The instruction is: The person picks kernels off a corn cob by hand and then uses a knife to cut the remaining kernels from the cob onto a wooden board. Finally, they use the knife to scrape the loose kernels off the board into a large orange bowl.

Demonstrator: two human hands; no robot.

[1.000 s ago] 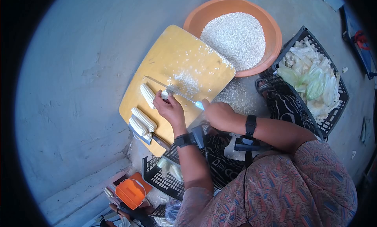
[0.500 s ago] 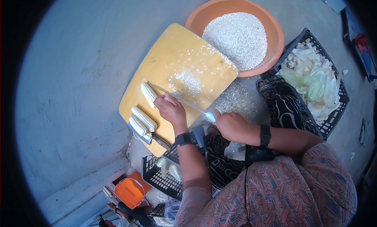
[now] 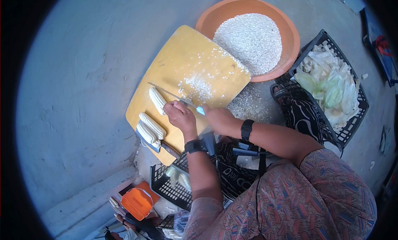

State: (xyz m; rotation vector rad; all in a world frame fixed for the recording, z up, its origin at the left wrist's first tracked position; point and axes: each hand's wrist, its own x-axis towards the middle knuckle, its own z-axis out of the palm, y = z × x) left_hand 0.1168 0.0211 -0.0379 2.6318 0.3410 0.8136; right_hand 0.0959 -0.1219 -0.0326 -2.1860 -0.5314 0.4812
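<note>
Apparent cutting step, centre of frame. My right hand (image 3: 223, 120) closes round a blue-handled knife (image 3: 200, 110); my left hand (image 3: 181, 116) curls beside the blade, any hold hidden. Corn cobs (image 3: 152, 126) lie left of centre on the yellow board (image 3: 166, 61). The next stroke seemingly calls for left fingers clear of the edge.

A: How did the yellow board (image 3: 166, 65) look?
B: Smooth and matt; wood or plastic, I couldn't tell.
A: The knife (image 3: 166, 91) over the board?
B: Its blade looked like thin metal, its pale blue handle (image 3: 200, 110) like plastic.
A: The basin (image 3: 205, 20) at the board's edge?
B: Smooth plastic, seemingly, with a soft sheen.
A: The cobs (image 3: 152, 126) on the board?
B: Bumpy, faintly glossy.
A: And the wall (image 3: 74, 74) beside the board?
B: Matt, scuffed, rough in patches.
</note>
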